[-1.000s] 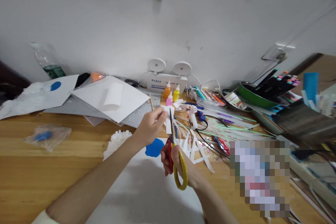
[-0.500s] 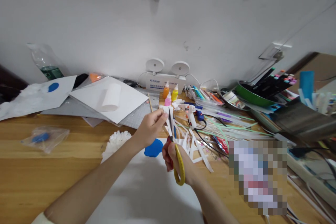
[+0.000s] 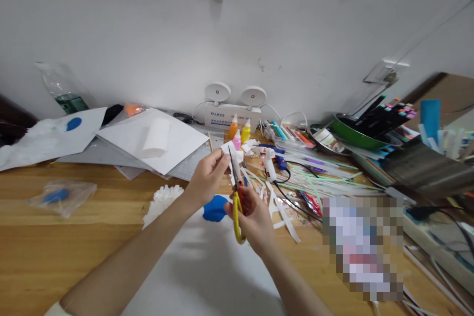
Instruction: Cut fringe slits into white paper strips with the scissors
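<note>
My left hand (image 3: 207, 174) pinches a small strip of white paper (image 3: 227, 147) between thumb and fingers. In my right hand (image 3: 256, 218) are scissors (image 3: 237, 224) with yellow and red handles, their blades pointing up and to the left. The blades lie against the strip, close to my left fingertips; whether they are cutting it I cannot tell. Below the hands, a flat blue patch (image 3: 215, 209) that looks like clay sits on a large white sheet (image 3: 207, 276). White ruffled pieces (image 3: 161, 201) cover the sheet's left corner, partly behind my left forearm.
Paper offcuts (image 3: 283, 219) lie right of my right hand, near a white glue gun (image 3: 269, 165) and its cord. Pink (image 3: 236, 142), orange (image 3: 233, 128) and yellow (image 3: 246, 132) bottles stand behind. A white roll (image 3: 157, 138) rests on a board at left.
My right hand has turned, so the scissors now tilt up and left rather than nearly upright. The paper strip in my left hand has shifted slightly left and up.
</note>
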Demonstrator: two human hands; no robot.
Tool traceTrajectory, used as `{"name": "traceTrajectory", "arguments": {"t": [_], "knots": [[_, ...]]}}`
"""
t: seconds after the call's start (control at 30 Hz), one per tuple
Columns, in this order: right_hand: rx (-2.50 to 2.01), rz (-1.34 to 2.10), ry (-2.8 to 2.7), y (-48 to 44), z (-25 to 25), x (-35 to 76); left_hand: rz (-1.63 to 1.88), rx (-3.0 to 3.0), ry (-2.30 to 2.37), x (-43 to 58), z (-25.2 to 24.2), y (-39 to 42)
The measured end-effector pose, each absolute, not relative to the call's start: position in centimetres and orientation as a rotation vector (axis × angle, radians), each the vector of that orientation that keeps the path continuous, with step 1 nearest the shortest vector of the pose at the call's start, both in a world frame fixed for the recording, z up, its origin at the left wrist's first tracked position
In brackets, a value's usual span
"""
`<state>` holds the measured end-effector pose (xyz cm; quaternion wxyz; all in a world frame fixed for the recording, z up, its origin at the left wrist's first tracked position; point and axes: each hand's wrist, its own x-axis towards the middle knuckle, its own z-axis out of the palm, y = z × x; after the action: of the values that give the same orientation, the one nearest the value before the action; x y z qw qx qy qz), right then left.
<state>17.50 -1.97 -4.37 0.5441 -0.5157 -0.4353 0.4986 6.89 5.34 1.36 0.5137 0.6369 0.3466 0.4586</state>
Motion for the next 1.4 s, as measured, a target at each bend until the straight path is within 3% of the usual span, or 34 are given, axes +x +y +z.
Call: {"name": "traceTrajectory", "arguments": {"t": [0.3, 0.83, 1.4], "knots": [[-1.217, 1.244, -1.098, -2.5, -4.7, 17.9, 1.111, 1.561, 0.824, 6.7, 1.9, 5.3], [-0.791, 1.591, -1.145, -2.5, -5.0, 18.2, 0.994, 1.775, 0.985, 6.3, 2.1, 5.6], [-1.067, 1.317, -1.216, -3.1, -5.4, 17.9, 0.833, 1.856, 0.927, 6.0, 2.5, 5.2]]}}
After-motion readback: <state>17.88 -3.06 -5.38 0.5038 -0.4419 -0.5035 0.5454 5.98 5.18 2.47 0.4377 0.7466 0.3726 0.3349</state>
